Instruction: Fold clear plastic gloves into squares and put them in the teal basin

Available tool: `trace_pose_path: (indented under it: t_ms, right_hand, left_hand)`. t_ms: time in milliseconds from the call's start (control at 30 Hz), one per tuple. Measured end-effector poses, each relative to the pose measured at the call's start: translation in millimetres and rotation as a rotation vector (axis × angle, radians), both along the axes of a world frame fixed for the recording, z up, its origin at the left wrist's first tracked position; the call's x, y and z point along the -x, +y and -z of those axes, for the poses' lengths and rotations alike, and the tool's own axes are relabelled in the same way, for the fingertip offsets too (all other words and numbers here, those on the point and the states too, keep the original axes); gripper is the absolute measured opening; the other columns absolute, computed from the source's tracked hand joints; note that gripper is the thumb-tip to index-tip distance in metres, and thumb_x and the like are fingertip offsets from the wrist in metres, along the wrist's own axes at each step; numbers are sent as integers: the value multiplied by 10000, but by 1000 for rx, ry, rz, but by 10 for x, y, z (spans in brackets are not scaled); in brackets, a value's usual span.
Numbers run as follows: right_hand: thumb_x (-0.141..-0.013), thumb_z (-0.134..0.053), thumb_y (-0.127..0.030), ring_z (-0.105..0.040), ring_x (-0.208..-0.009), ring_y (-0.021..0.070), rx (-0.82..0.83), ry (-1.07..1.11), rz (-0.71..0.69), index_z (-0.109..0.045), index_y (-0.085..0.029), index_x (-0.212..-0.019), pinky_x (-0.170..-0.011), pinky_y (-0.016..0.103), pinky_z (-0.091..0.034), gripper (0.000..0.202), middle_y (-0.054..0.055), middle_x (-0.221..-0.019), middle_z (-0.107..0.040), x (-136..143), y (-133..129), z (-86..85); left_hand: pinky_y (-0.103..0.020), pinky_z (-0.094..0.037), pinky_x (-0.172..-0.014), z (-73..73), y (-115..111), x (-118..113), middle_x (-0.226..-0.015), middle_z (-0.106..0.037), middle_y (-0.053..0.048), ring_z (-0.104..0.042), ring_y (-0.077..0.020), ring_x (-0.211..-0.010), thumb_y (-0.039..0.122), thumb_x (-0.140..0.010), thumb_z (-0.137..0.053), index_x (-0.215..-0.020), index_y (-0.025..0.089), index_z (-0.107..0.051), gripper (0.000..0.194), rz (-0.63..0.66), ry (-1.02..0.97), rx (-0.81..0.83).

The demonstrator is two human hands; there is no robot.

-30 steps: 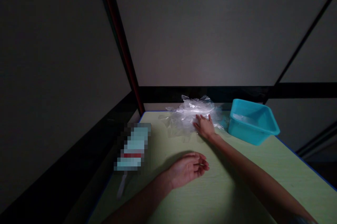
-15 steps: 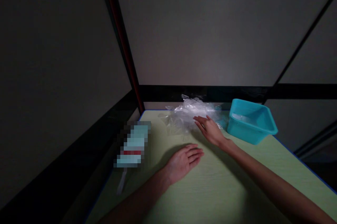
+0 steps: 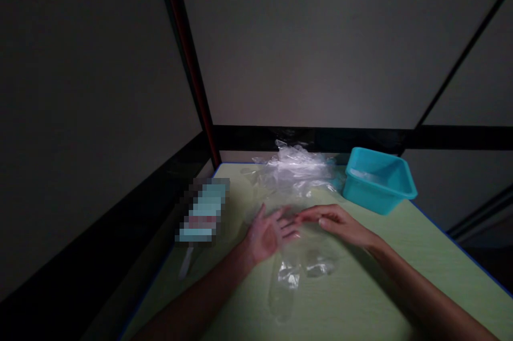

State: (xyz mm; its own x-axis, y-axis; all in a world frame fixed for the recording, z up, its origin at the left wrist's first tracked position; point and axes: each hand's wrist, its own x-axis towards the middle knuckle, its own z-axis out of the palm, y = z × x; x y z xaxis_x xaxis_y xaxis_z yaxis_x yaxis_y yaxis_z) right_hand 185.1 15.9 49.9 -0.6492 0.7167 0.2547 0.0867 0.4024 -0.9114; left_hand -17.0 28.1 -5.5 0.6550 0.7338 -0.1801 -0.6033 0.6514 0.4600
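Note:
My left hand (image 3: pixel 267 235) is palm up above the table, fingers stretched out and apart, behind or against a thin clear plastic bag (image 3: pixel 289 277). The bag hangs down in two loose lobes toward the front of the table. My right hand (image 3: pixel 340 224) is at the bag's upper right, its fingers bent around the film; the exact grip is hard to see through the shine and blur. Behind both hands lies a crumpled pile of clear plastic bags (image 3: pixel 296 167).
A turquoise plastic basin (image 3: pixel 374 194) stands at the back right, with something pale inside. At the left edge is a blurred-out, pixelated object (image 3: pixel 204 212) with a pale strip below it. The pale green table (image 3: pixel 368 287) has a blue edge, and dark-trimmed walls stand behind.
My right hand has drawn back from the pile toward me, bringing a clear bag over the table. My left hand has turned its palm up and spread its fingers.

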Motion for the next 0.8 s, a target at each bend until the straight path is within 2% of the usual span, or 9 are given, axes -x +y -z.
trace_pose_path:
  t_ms: [133, 267, 367, 467, 600, 800]
  right_hand:
    - [-803, -513, -397, -619, -806, 199, -25, 103, 350, -649, -176, -869, -762, 342, -466, 267, 72, -857, -676, -47, 129, 260]
    - [-787, -517, -398, -614, -798, 202, -60, 118, 542, -628, -184, -827, -772, 358, -463, 245, 66, -831, -666, -88, 164, 401]
    - [-771, -539, -381, -533, -1007, 224, -90, 78, 593, -601, -194, -960, -905, 401, -371, 273, 83, -1053, -608, -82, 153, 452]
    - [-766, -550, -345, -448, -1120, 222, -123, -39, 587, -484, -207, -1151, -963, 415, -305, 415, 84, -1192, -524, -45, 122, 492]
    - [-768, -546, -312, -530, -1011, 204, -115, -178, 525, -372, -191, -1219, -874, 377, -400, 498, 89, -1101, -573, 11, 76, 520]
    - [-742, -566, -361, -544, -920, 209, -129, -229, 610, -371, -177, -1189, -760, 350, -440, 522, 92, -1037, -589, 12, 88, 493]
  left_hand:
    - [-415, -256, -930, -7, 6, 23, -1169, -513, -155, -493, -296, -1063, 570, -737, -469, -1111, 141, -471, 569, 106, -15, -70]
    - [-441, -230, -938, 24, 25, 39, -1233, -459, -161, -481, -311, -1083, 616, -752, -408, -1212, 158, -377, 650, 209, -4, -147]
    - [-450, -236, -925, 77, 59, 56, -1251, -437, -180, -504, -331, -1053, 650, -724, -419, -1265, 158, -300, 740, 307, 7, -187]
    - [-443, -303, -864, 94, 80, 75, -1227, -453, -204, -537, -354, -1002, 663, -695, -439, -1285, 148, -272, 801, 401, 33, -179]
    - [-427, -360, -803, 12, 52, 88, -1168, -509, -173, -574, -343, -942, 670, -710, -397, -1299, 165, -269, 786, 476, 93, -148]
    - [-443, -383, -791, -140, -18, 93, -1154, -521, -140, -577, -337, -937, 620, -725, -395, -1331, 204, -209, 759, 457, 151, -170]
